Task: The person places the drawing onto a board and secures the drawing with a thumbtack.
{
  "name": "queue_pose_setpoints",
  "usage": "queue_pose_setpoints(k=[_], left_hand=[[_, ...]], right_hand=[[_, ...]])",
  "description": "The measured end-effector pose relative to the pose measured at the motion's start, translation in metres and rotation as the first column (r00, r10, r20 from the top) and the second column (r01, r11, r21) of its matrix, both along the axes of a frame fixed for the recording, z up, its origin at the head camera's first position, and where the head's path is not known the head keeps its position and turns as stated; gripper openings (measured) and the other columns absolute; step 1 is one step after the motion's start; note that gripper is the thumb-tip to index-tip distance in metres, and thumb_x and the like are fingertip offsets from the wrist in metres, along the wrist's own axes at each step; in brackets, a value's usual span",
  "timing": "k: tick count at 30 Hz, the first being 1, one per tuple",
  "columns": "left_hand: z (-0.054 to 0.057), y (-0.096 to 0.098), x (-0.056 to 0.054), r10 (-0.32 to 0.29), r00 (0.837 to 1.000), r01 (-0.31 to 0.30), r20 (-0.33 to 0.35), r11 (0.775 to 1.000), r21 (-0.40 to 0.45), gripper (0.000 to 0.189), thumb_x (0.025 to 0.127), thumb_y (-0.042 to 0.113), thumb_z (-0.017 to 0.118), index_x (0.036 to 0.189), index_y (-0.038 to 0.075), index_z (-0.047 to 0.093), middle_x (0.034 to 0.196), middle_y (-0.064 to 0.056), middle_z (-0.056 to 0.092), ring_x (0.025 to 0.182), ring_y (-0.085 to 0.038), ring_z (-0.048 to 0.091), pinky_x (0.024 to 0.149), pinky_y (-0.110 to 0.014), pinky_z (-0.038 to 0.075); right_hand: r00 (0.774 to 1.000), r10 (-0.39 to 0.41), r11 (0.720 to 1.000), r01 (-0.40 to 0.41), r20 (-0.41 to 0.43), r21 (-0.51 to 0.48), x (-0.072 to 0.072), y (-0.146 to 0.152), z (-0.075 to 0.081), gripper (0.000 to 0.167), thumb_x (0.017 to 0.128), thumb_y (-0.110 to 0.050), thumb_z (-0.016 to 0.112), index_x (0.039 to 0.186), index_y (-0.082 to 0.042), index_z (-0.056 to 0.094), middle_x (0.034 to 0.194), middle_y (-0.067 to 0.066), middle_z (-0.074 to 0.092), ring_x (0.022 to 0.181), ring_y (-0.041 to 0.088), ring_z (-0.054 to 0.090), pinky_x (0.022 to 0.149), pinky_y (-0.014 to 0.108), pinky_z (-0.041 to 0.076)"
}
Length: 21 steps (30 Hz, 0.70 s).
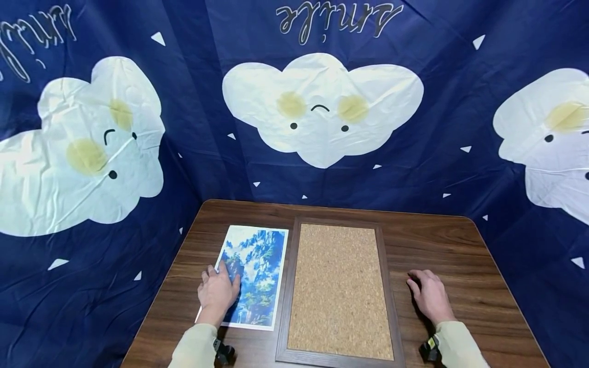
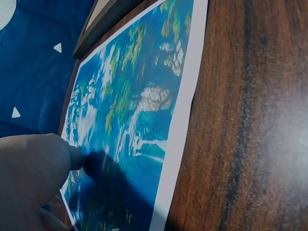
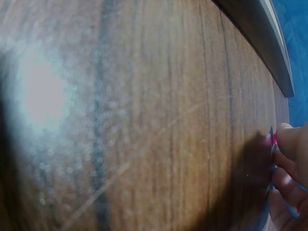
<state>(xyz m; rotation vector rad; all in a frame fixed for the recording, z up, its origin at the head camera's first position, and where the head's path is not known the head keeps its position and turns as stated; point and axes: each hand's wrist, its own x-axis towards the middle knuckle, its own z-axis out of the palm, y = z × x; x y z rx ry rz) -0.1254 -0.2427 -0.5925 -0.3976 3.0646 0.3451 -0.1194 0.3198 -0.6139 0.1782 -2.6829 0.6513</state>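
Observation:
My left hand (image 1: pixel 217 291) rests over the left edge of a blue mountain landscape print (image 1: pixel 259 273) with a white border. Its fingers are spread, and in the left wrist view its thumb (image 2: pixel 72 158) meets the printed surface, casting a shadow. To the right of the print lies a cork board (image 1: pixel 340 291) in a dark wooden frame. My right hand (image 1: pixel 431 295) is low over the table right of the board, fingers curled. Between its thumb and fingers, the right wrist view shows a small pink thing (image 3: pixel 275 138), mostly hidden, its kind unclear.
The dark wood-grain table (image 1: pixel 442 240) has rounded far corners. A navy cloth backdrop (image 1: pixel 193 102) with white clouds and small triangles hangs around its back and sides. The board's raised frame (image 1: pixel 289 286) stands close to the print's right edge.

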Motion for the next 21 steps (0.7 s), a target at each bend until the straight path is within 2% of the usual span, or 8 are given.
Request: queue_pose_setpoints(k=[14,21], left_hand=[[0.0026,0.0007,-0.0006,0.016,1.000,-0.016,-0.025,1.000,-0.014,0.074,0.099,0.038,0.067,0.151,-0.008,0.042,0.140,-0.043,0.049,0.125,-0.060,0.052,0.093,-0.072,0.048],[0.0060,0.0027,-0.0019,0.031,0.999,-0.031,-0.009,0.999,-0.011,0.073,0.100,0.039,0.067,0.151,-0.007,0.042,0.140,-0.042,0.050,0.122,-0.061,0.052,0.090,-0.073,0.048]], right_hand=[[1.000,0.006,1.000,-0.006,-0.004,-0.001,-0.0011,-0.0010,0.0011,0.018,0.088,0.001,0.079,0.105,0.004,0.074,0.097,0.019,0.070,0.091,0.042,0.068,0.081,0.061,0.054],[1.000,0.014,1.000,-0.014,-0.015,0.007,-0.0026,0.0000,0.0001,0.015,0.088,0.001,0.080,0.102,0.003,0.075,0.095,0.017,0.070,0.090,0.041,0.068,0.080,0.061,0.054]])
